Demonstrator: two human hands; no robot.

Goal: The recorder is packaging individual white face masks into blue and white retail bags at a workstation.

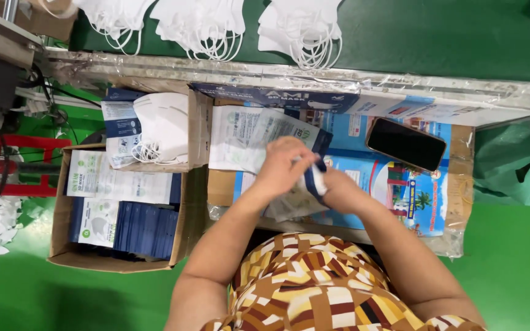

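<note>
Mask packet [305, 184] sits between both hands, long axis running near-left to far-right. Left hand [282, 167] pinches its upper part; right hand [337, 191] grips its lower edge, equally close.

Left hand [283, 165] and right hand [337, 189] are gripping a white-and-blue pouch [310, 184]; a phone [405, 144] is lying nearby.

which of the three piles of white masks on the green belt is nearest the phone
The right-hand pile of white masks, at the top centre of the green belt. It lies closest to the black phone; the middle pile and left pile sit farther left.
</note>
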